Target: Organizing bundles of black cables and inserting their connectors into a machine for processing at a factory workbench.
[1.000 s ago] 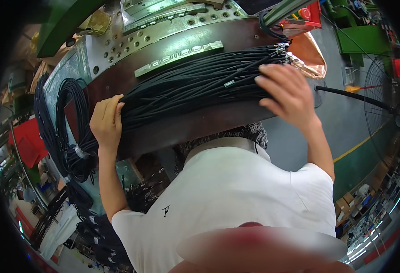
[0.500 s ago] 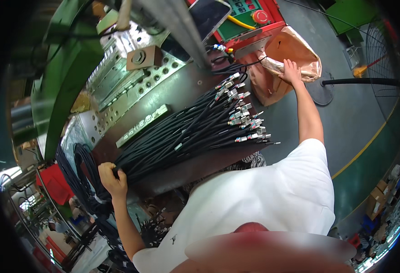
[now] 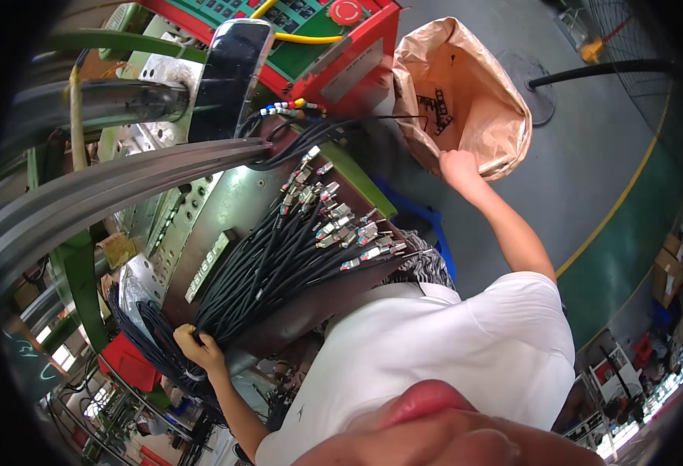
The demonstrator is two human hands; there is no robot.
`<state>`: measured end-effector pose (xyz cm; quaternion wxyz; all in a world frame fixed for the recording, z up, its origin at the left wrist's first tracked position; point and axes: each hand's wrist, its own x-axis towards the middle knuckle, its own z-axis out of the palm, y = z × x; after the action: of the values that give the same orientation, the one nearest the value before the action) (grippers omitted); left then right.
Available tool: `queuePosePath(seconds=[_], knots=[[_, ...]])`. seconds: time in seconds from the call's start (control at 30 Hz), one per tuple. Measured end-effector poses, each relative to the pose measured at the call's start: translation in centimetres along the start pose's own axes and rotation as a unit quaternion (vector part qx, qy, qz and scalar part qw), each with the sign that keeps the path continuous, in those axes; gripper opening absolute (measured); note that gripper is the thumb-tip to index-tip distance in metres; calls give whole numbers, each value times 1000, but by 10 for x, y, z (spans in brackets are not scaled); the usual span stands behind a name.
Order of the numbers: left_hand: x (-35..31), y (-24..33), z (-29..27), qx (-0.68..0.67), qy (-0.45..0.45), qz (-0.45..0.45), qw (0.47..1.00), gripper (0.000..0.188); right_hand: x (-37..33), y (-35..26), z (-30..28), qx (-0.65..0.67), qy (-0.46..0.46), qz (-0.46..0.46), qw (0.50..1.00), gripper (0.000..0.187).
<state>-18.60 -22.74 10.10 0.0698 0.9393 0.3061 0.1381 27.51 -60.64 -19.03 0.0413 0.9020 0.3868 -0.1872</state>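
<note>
A thick bundle of black cables (image 3: pixel 252 283) lies across the brown metal table, with silvery plug ends (image 3: pixel 341 225) fanned out at its right end. My left hand (image 3: pixel 200 347) is closed around the cables near the bundle's left end. Out to the right, my right hand (image 3: pixel 459 166) grips the near rim of a large brown paper bag (image 3: pixel 505 116); its fingertips are partly hidden by the hand. The bag's mouth gapes wide, showing a black lattice-like piece (image 3: pixel 439 113) within.
A red and green control box (image 3: pixel 357 62) with a red button stands at the far side, beside a propped phone (image 3: pixel 231 78). Grey metal bars (image 3: pixel 124 175) cross the left side. A round-based stand (image 3: pixel 540 89) is behind the bag. Coiled black cables (image 3: pixel 151 338) hang at the table's left.
My right hand has gone from lying spread on the bag to gripping its near rim, and the bag's mouth now faces me more openly. The view has shifted; my left hand still holds the cables.
</note>
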Motion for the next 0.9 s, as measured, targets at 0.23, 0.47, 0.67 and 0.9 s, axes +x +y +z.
queuePosePath(seconds=[0.23, 0.47, 0.67, 0.9], knots=[[-3, -3, 1, 7, 13, 6, 1000, 24, 4, -56, 29, 111, -118, 96, 982, 21], [-3, -5, 2, -4, 19, -1, 1000, 22, 58, -52, 52, 242, 192, 55, 950, 49], [-5, -5, 3, 6, 29, 6, 1000, 20, 102, -54, 67, 238, -16, -23, 971, 32], [-1, -4, 3, -7, 27, 17, 999, 16, 104, 6, -59, 527, 390, 82, 750, 35]])
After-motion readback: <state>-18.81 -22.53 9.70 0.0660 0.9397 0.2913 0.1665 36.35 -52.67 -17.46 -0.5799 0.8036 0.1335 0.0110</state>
